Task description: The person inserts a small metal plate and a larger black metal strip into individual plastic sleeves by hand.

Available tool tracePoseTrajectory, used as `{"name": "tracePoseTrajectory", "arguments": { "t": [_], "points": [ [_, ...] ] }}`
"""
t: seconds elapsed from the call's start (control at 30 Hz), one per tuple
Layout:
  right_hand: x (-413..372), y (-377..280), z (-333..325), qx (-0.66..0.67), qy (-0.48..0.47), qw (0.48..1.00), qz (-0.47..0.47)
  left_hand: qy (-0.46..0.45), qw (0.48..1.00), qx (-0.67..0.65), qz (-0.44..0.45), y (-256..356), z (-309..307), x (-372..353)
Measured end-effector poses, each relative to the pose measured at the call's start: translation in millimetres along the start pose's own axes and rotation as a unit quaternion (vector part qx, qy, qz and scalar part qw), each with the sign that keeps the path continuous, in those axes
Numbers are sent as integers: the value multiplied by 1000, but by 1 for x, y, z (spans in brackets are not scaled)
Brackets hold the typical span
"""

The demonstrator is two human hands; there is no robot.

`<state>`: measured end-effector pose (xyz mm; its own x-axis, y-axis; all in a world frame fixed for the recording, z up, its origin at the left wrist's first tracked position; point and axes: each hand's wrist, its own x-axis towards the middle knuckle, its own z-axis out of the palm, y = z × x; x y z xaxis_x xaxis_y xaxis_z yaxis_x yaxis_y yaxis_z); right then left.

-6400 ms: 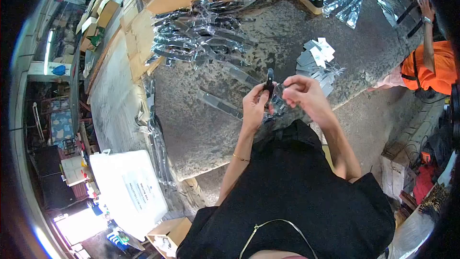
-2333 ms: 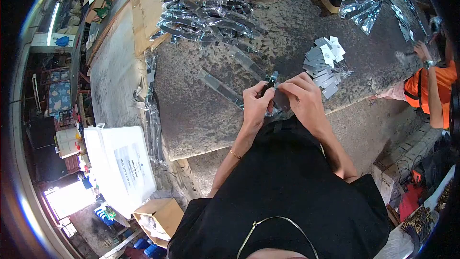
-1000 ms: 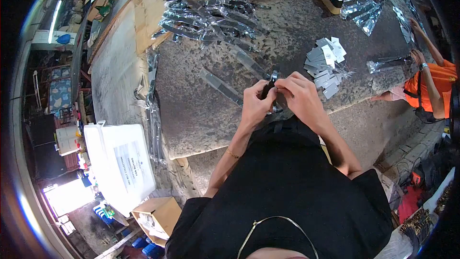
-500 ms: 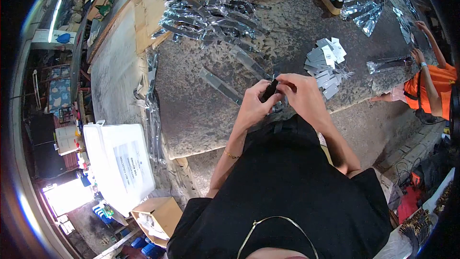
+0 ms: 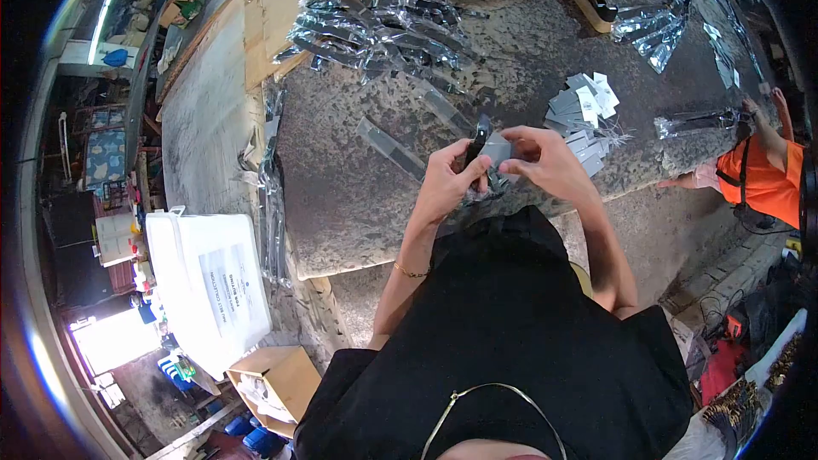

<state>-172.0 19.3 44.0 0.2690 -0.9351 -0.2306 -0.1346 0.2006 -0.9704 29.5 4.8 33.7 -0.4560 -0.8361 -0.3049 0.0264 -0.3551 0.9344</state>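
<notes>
Two wrapped strips [image 5: 390, 147] lie toward eleven o'clock; the left hand [image 5: 452, 183], fingers curled, holds a black strap [image 5: 475, 148]; the right hand [image 5: 548, 163] seemingly pinches a grey card [image 5: 499, 149]; piled cards [image 5: 584, 111] sit at two o'clock.

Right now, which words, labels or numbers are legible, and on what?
"BELT COLLECTION": paper label on white bin; preceding word unclear.
"FOR BU_ING": same label, one letter unclear.
Label's other lines: too blurred.
Tag pile: print too small.
Grey card between hands: nothing legible.

white labelled bin [image 5: 186, 281] | open cardboard box [image 5: 296, 382] near it | tape dispenser [image 5: 588, 0] | orange-clad person [image 5: 765, 177]
</notes>
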Motion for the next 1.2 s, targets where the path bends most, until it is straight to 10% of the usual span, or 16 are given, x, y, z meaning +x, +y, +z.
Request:
{"name": "tracePoseTrajectory", "arguments": {
  "t": [0.13, 0.2, 0.3, 0.33, 0.73, 1.03, 1.2],
  "points": [
    [4, -4, -17, 42, -61, 997, 14, -28, 998, -34, 37, 3, 4, 3],
    [8, 8, -19, 397, -147, 906, -9, -44, 996, -48, 64, 8, 9, 2],
    [7, 19, -15, 503, -165, 848, 6, -97, 993, 55, 40, -16, 1, 14],
    [5, 17, -12, 483, -138, 864, 40, -81, 967, 240, -13, -20, -5, 17],
    [12, 58, -24, 324, -36, 938, 116, -10, 989, 141, -41, -39, -6, -6],
    [35, 54, -22, 333, 95, 938, -1, -42, 993, 101, -47, -46, 2, -13],
    [50, 18, -39, 171, 170, 970, 2, -78, 958, 255, -105, -61, -22, -15]
  ]
}}
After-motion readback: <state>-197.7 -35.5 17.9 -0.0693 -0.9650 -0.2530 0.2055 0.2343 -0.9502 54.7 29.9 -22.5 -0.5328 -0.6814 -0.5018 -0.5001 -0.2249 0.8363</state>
